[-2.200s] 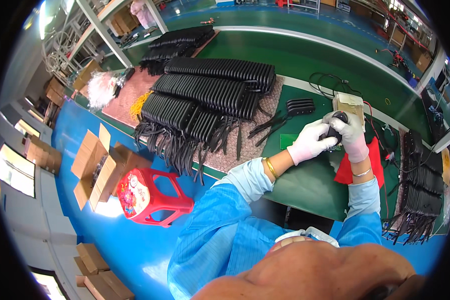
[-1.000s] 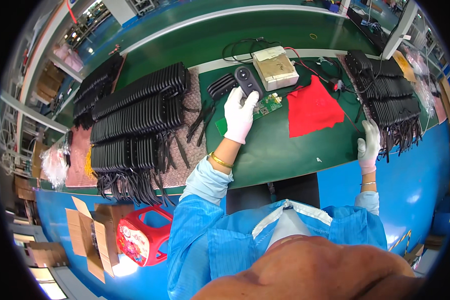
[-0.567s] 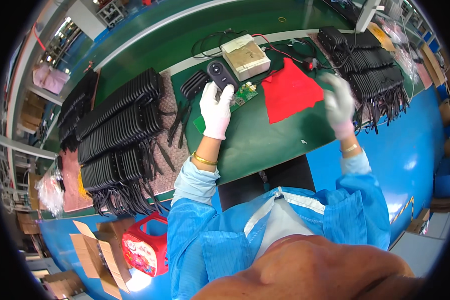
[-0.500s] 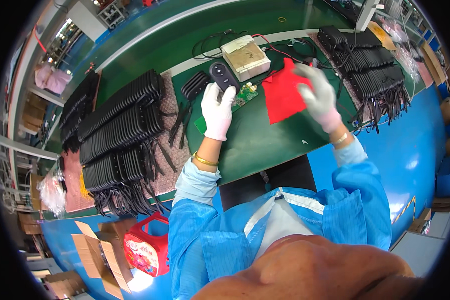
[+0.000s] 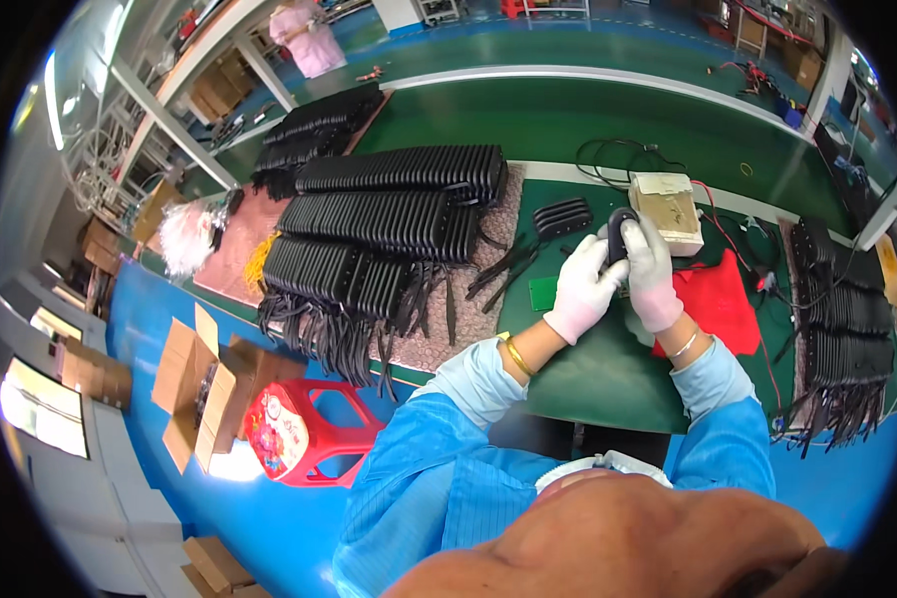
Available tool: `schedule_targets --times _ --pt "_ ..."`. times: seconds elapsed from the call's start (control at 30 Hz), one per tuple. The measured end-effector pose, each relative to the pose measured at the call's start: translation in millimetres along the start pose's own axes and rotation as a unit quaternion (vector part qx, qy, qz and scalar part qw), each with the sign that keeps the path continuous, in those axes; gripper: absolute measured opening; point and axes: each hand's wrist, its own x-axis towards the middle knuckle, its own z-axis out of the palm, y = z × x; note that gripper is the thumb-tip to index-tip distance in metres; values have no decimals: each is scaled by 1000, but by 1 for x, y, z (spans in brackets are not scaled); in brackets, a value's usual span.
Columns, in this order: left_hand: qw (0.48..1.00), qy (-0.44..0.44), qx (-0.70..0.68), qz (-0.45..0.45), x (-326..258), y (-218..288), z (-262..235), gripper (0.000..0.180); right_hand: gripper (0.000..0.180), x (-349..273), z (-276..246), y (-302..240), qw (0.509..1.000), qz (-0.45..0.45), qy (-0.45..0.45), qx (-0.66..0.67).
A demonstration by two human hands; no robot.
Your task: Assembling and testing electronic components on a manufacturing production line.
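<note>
Both my hands wear white gloves and meet over the green work table (image 5: 578,384). Between them stands a black, rounded handheld remote (image 5: 616,235), turned nearly edge-on, so its face is mostly out of sight. My left hand (image 5: 580,291) grips its lower left side. The fingers of my right hand (image 5: 651,271) close round its right side. Under and right of my right wrist lies a red cloth (image 5: 720,301). A green circuit board (image 5: 542,293) lies left of my left hand, and a small group of similar black remotes (image 5: 562,217) sits just beyond it.
Long rows of black devices with straps (image 5: 399,219) stand on bubble wrap (image 5: 483,299) at left; more rows (image 5: 847,309) stand at right. A worn whitish box (image 5: 668,209) and cables (image 5: 623,164) sit beyond my hands. A red stool (image 5: 334,468) and open carton (image 5: 204,399) are on the floor.
My right hand has left the red cloth and joined my left hand on the remote. The remote has turned from face-up to nearly edge-on. The whole view has swung left.
</note>
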Motion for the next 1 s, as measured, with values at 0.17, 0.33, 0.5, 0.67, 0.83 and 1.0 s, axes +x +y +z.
schedule_targets --times 0.17,0.33,0.5,0.67,0.83,1.0 --pt "998 -20 54 14 -2 -8 1 26 28 -2 1 3 999 21 17 25" --pt "999 -11 28 17 -1 -8 5 25 29 -1 0 4 999 22 23 27" --pt "999 -4 43 23 -3 -9 7 25 29 -2 -2 8 1000 12 18 17" --pt "998 -4 50 26 -4 -8 6 25 29 -4 0 6 999 14 22 25" --pt "998 -6 57 35 -4 -10 5 26 28 -4 1 5 999 9 28 28" --pt "997 -2 63 42 -4 -11 6 26 28 -4 -1 6 999 8 25 19"
